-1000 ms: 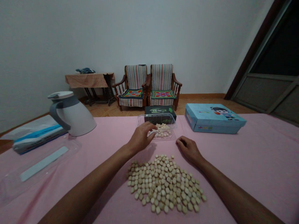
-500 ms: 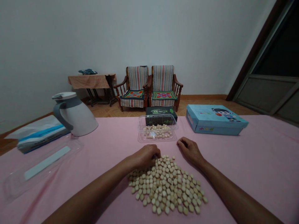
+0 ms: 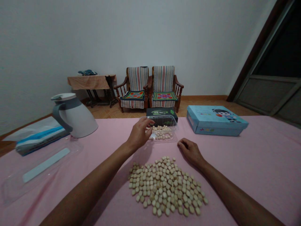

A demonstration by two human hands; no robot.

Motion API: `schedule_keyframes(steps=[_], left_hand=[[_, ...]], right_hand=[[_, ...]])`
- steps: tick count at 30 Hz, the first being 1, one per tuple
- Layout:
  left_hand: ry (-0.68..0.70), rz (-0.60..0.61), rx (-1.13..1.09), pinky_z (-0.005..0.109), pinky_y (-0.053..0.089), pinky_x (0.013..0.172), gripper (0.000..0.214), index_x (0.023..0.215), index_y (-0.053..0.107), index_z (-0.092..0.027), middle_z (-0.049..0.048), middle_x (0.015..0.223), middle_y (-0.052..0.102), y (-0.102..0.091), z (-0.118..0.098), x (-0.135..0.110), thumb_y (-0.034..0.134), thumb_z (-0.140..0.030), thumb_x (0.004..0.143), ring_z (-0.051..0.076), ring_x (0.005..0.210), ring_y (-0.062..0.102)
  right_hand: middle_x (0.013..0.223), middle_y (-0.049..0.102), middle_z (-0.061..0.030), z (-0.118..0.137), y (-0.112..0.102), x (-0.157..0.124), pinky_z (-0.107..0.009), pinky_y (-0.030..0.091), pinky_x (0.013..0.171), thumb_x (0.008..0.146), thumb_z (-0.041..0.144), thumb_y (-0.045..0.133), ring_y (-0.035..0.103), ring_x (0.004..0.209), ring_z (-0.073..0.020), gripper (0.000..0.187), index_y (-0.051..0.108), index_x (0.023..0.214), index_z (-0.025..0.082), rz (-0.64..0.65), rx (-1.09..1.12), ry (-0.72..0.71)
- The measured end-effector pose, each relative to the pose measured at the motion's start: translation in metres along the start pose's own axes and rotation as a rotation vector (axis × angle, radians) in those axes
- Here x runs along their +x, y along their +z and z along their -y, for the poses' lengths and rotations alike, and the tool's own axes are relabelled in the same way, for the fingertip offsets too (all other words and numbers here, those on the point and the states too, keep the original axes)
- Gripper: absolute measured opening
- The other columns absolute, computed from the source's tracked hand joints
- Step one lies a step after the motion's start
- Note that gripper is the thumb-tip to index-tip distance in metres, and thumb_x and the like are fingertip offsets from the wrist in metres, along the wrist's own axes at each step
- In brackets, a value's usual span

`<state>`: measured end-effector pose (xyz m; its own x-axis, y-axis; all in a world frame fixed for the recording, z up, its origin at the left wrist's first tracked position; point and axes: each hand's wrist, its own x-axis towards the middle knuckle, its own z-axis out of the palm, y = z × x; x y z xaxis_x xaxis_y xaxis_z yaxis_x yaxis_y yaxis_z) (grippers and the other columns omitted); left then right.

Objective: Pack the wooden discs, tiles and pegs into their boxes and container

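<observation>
My left hand (image 3: 140, 131) is over the left end of a clear plastic clamshell box (image 3: 174, 138). Its thumb and fingers are apart, and nothing shows between them. Small pale rounded pieces (image 3: 162, 133) lie inside the box, whose lid stands up at the back. Between my forearms, many similar cream-coloured pieces (image 3: 166, 185) are spread in a loose heap on the pink cloth (image 3: 113, 207). My right hand (image 3: 190, 151) rests on the cloth to the right of the heap with its fingers curled in, holding nothing I can see.
A black box (image 3: 162, 112) stands behind the clear one. To the right is a light blue carton (image 3: 215, 121). At left are a grey-white jug (image 3: 75, 117), a tissue pack (image 3: 42, 139) and a clear plastic tray or lid (image 3: 47, 164). Two wooden chairs (image 3: 150, 88) stand beyond the table.
My left hand has moved from the heap's upper left edge, forward and up to the clear box, and its fingers have spread. My right hand has stayed in place.
</observation>
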<state>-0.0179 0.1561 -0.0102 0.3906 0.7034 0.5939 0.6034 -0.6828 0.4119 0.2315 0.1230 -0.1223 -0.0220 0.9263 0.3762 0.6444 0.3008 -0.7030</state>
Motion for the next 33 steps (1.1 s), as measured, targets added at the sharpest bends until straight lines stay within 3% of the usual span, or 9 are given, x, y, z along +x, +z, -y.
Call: schedule_keyframes(steps=[2,6,9,16,21,26,28,30,33], left_hand=[[0.001,0.104,-0.033,0.022,0.045,0.063,0.018,0.088,0.062,-0.014,0.0045,0.083,0.061,0.002,-0.003,-0.003,0.053,-0.006,0.074,0.012,0.07,0.056],[0.105,0.557,-0.129,0.021,0.044,0.061,0.023,0.092,0.066,-0.015,0.004,0.082,0.064,0.015,-0.011,-0.028,0.056,-0.006,0.073,0.012,0.067,0.057],[0.167,0.689,-0.153,0.022,0.045,0.065,0.032,0.102,0.066,-0.018,0.0055,0.089,0.064,0.025,-0.014,-0.044,0.056,-0.007,0.074,0.013,0.074,0.059],[0.135,0.66,-0.089,0.022,0.043,0.064,0.023,0.091,0.065,-0.014,0.0058,0.084,0.063,0.032,-0.017,-0.051,0.053,-0.007,0.072,0.014,0.071,0.057],[0.079,0.596,-0.048,0.023,0.043,0.061,0.025,0.095,0.062,-0.015,0.0038,0.08,0.063,0.026,-0.016,-0.048,0.053,-0.01,0.073,0.013,0.067,0.056],[0.085,0.252,0.015,0.023,0.044,0.065,0.017,0.083,0.061,-0.015,0.0041,0.08,0.06,0.004,-0.005,-0.014,0.051,-0.006,0.073,0.013,0.073,0.056],[0.042,0.065,0.021,0.024,0.045,0.065,0.018,0.088,0.061,-0.015,0.0046,0.084,0.06,-0.002,-0.001,-0.002,0.051,-0.007,0.076,0.013,0.074,0.056],[0.002,-0.022,0.002,0.024,0.046,0.064,0.019,0.091,0.061,-0.015,0.0046,0.085,0.061,-0.002,0.001,0.001,0.052,-0.008,0.076,0.013,0.073,0.056],[-0.01,0.167,-0.081,0.022,0.044,0.06,0.014,0.084,0.064,-0.014,0.0033,0.078,0.062,0.006,0.001,-0.01,0.053,-0.009,0.076,0.011,0.066,0.056]], right_hand=[[0.068,0.06,-0.0005,0.0,0.0,0.0,-0.024,0.038,0.061,0.084,0.03,0.044,0.054,0.066,-0.0146,0.022,0.057,0.071,0.018,0.0,0.003,-0.002],[0.068,0.061,-0.0006,0.0,0.0,0.0,-0.024,0.038,0.061,0.084,0.03,0.044,0.054,0.066,-0.0145,0.022,0.057,0.071,0.018,-0.001,0.008,-0.003],[0.069,0.061,-0.0008,-0.001,0.0,0.0,-0.024,0.038,0.061,0.084,0.03,0.045,0.054,0.066,-0.0145,0.022,0.058,0.071,0.018,-0.007,0.007,0.0],[0.067,0.061,-0.0006,0.001,-0.001,0.0,-0.024,0.038,0.061,0.084,0.031,0.045,0.053,0.065,-0.0145,0.023,0.058,0.07,0.018,-0.01,0.009,0.005],[0.068,0.062,-0.0013,0.002,-0.001,-0.001,-0.024,0.039,0.061,0.084,0.032,0.043,0.054,0.065,-0.015,0.024,0.058,0.071,0.018,-0.003,0.013,-0.007],[0.067,0.061,-0.0016,0.0,-0.001,0.0,-0.025,0.039,0.061,0.083,0.032,0.043,0.053,0.065,-0.0151,0.024,0.058,0.071,0.018,-0.005,0.009,-0.008],[0.067,0.061,-0.0014,0.0,-0.001,0.0,-0.025,0.039,0.06,0.083,0.032,0.043,0.053,0.064,-0.0151,0.024,0.058,0.071,0.018,-0.005,0.004,-0.008],[0.067,0.061,-0.0013,0.001,-0.001,0.0,-0.024,0.038,0.06,0.083,0.031,0.043,0.053,0.064,-0.015,0.024,0.058,0.071,0.018,-0.003,-0.005,-0.009],[0.068,0.062,-0.0013,0.001,-0.001,0.0,-0.024,0.038,0.06,0.084,0.031,0.043,0.053,0.064,-0.0146,0.024,0.059,0.071,0.018,-0.008,-0.006,-0.009]])
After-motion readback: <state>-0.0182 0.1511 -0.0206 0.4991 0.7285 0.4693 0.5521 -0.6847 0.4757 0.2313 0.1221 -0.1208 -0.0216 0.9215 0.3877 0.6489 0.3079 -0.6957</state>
